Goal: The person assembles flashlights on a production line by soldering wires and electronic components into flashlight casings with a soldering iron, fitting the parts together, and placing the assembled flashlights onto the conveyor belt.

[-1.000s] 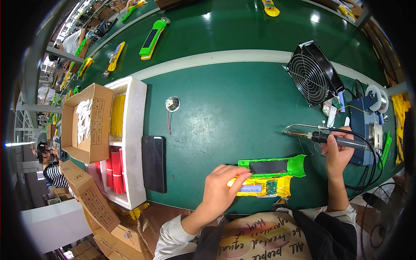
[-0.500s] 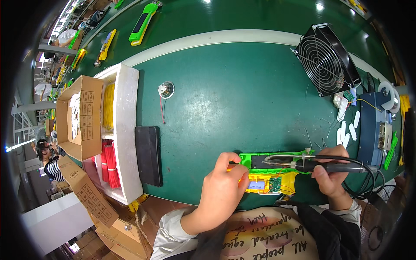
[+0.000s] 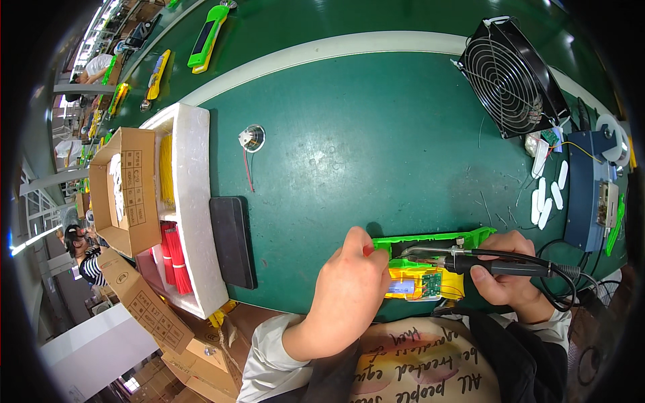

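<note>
My right hand [image 3: 507, 290] grips a black-handled soldering iron [image 3: 500, 264] with a metal guide tube along it. Its tip points left, over the inside of a green plastic casing half [image 3: 478, 235]. My left hand [image 3: 349, 295] is closed at that casing's left end, its fingertips partly hidden. Just nearer to me is a yellow casing half [image 3: 454, 282], which holds a blue cylindrical battery [image 3: 402, 287] and a small green circuit board [image 3: 432, 285] with thin wires. Whether the tip touches anything cannot be made out.
A black fan [image 3: 504, 84] stands at the far right, near white strips [image 3: 543, 201] and a blue soldering unit [image 3: 586, 201]. On the left are a black slab [image 3: 232, 242] and a white foam box [image 3: 191, 168] with red and yellow wires. A round lamp part [image 3: 252, 138] lies further back.
The whole view has shifted slightly. My right hand and the iron sit a little lower against the casing, whose right end now shows raised. My left hand stays at the casing's left end.
</note>
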A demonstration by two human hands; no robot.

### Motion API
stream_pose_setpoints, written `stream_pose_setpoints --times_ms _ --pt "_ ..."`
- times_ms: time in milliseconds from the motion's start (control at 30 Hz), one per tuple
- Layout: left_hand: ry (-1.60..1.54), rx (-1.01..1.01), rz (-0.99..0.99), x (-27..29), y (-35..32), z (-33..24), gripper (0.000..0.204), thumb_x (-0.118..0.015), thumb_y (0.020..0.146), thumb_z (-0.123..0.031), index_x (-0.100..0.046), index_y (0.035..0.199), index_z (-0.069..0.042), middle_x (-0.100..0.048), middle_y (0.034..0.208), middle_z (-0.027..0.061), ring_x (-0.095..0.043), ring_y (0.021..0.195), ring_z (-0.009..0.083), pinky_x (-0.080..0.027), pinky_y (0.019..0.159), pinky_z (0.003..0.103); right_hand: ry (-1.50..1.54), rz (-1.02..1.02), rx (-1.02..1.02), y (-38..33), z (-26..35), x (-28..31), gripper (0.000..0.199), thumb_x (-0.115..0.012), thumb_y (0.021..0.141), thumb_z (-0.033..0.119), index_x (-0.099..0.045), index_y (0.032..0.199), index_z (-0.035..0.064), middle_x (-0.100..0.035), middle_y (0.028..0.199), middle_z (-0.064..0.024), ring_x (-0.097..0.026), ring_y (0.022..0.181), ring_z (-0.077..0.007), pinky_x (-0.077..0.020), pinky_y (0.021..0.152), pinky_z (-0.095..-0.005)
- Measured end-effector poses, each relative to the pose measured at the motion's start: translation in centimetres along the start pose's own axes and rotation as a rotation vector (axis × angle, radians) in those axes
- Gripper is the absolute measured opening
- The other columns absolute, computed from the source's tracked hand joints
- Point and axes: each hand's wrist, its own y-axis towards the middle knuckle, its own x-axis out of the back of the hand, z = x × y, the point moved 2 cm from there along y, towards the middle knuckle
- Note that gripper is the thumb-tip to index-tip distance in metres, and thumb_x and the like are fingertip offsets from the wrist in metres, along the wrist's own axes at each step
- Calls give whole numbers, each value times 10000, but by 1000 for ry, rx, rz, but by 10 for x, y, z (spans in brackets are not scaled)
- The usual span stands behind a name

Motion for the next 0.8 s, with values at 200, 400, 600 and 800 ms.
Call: stream_pose_setpoints --times_ms 200,400,600,800 --pt "10 5 34 0 2 0 59 -649 674 -26 -624 728 -28 -492 835 108 -568 634 266 -492 579 364 -20 14 45 3 1 -4 275 -710 702 119 -480 837 49 -578 631 -64 -582 494 -171 -458 469 -266" --pt "16 -3 31 1 2 -1 57 -648 673 -23 -622 724 -26 -493 834 108 -566 626 269 -490 580 364 -55 41 44 4 1 -4 278 -715 699 122 -482 833 47 -579 631 -60 -579 487 -171 -457 467 -268" --pt "19 -4 30 0 3 0 59 -646 673 -21 -623 727 -24 -496 834 107 -565 618 268 -488 580 363 -50 42 55 4 2 -5 275 -713 704 126 -480 828 49 -580 622 -69 -576 478 -172 -451 458 -268" --pt "26 1 38 0 3 0 57 -643 672 -17 -625 726 -20 -499 834 107 -565 613 267 -487 577 361 -73 52 63 6 4 -4 274 -713 705 129 -480 825 50 -587 624 -72 -577 475 -170 -448 453 -267"
